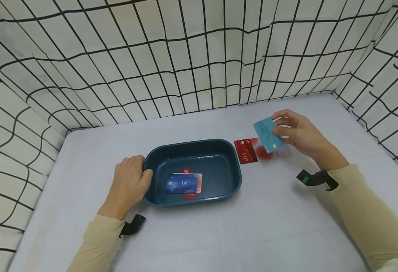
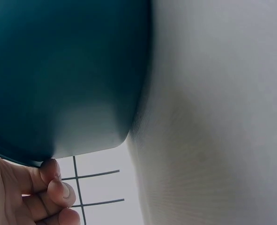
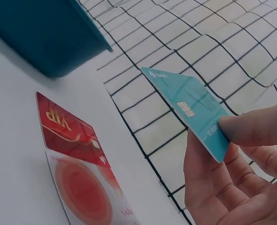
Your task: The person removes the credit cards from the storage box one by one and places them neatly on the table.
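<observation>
My right hand pinches a light blue chip card between thumb and fingers, raised over the table. Below it lie a red VIP card and a white card with a red circle, overlapping each other. My left hand grips the left rim of a dark teal plastic tray, its thumb over the edge; in the left wrist view the fingers curl at the rim. Inside the tray, a blue VIP card lies over a white-edged card and a red card.
A white cloth covers the table. Black wire grid panels backed with white sheeting stand along the back and both sides. Each wrist wears a black strap mount near a beige sleeve.
</observation>
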A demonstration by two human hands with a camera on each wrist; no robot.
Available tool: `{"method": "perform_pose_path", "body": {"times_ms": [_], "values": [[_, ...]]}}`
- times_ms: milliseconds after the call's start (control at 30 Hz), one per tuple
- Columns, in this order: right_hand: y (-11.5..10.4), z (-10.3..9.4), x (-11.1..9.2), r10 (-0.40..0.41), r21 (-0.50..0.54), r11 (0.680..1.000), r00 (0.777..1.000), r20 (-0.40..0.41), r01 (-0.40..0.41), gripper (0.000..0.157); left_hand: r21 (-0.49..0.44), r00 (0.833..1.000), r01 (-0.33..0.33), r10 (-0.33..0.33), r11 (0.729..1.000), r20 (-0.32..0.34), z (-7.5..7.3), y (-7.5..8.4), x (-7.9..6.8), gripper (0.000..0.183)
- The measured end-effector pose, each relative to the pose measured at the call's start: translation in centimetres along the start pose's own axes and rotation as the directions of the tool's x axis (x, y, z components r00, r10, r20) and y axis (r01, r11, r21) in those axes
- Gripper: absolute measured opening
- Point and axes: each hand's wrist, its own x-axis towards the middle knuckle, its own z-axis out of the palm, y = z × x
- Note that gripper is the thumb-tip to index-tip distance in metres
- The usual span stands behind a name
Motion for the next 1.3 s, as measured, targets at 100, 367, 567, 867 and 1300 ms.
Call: {"method": "perform_pose_path", "body": {"times_ms": [100,367,567,867,1300], "values": [[0.0,-0.8,-0.1,0.003,0.023,1.000,1.000,-0.016,-0.003,0.033,0.001,1.000,0.001,-0.001,1.000,0.002,0.0,0.1,0.0,0.016],[0.1,-2.3,0.3,-0.007,0.089,0.996,1.000,-0.029,0.009,0.034,-0.008,1.000,-0.006,0.006,1.000,-0.022,-0.2,0.0,0.1,0.015],[1.0,-3.4,0.6,0.023,0.109,0.994,0.998,-0.055,-0.017,0.035,-0.005,0.999,-0.024,0.023,1.000,-0.041,-0.1,-0.1,0.1,0.013],[2.4,-4.4,0.6,0.069,0.129,0.990,0.995,-0.073,-0.060,0.034,0.012,1.000,-0.017,0.017,1.000,-0.014,0.1,-0.1,0.1,0.015],[3.7,-6.3,1.0,0.124,0.077,0.990,0.988,-0.088,-0.117,0.037,0.010,1.000,-0.010,0.010,1.000,-0.016,0.2,0.0,0.0,0.015]]}}
